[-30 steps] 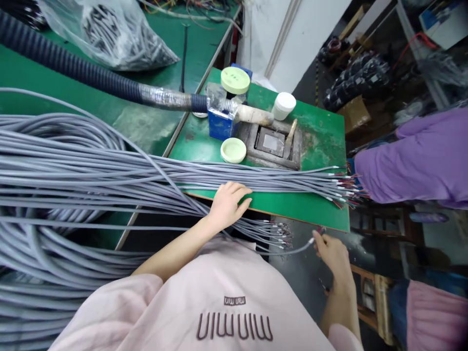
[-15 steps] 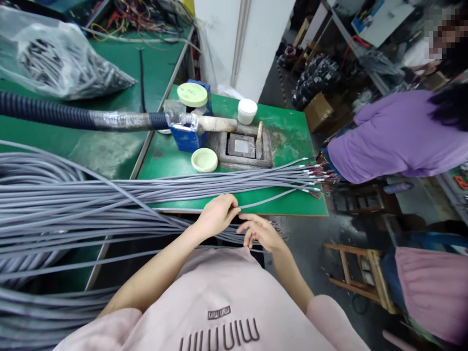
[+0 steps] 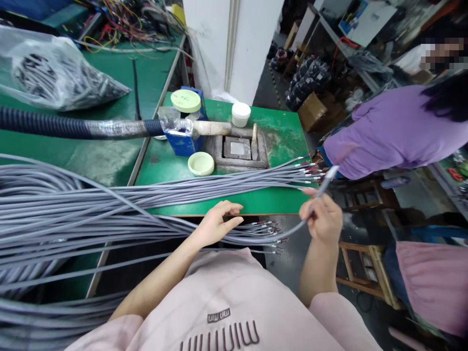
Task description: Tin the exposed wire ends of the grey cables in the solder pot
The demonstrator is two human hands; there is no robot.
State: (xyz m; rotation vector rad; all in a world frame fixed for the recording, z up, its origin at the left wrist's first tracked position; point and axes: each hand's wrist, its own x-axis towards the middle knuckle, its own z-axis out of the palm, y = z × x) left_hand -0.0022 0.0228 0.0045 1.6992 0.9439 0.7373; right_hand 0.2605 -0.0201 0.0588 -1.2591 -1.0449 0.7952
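My right hand [image 3: 324,217] grips a grey cable [image 3: 292,232] near its end, which points up past the table's right corner with a whitish tip. From that hand the cable curves back left and down over the front edge. My left hand [image 3: 221,222] is at the table's front edge, its thumb and fingers apart with nothing between them. Just beyond it, a bundle of grey cables [image 3: 219,185] lies along the green table [image 3: 288,139], its stripped ends showing coloured wires at the right. Below the edge hang more cable ends [image 3: 268,228].
A solder pot [image 3: 237,148] with a brush-like tool [image 3: 254,141] sits in the table. Around it stand a white tub [image 3: 241,114], a pale green lid [image 3: 201,164] and a ribbed hose [image 3: 120,129]. A person in purple [image 3: 398,131] is at the right; stools stand below.
My right hand has moved right and up, now holding a cable whose end has lifted off the table. My left hand has opened and let go of the cable.
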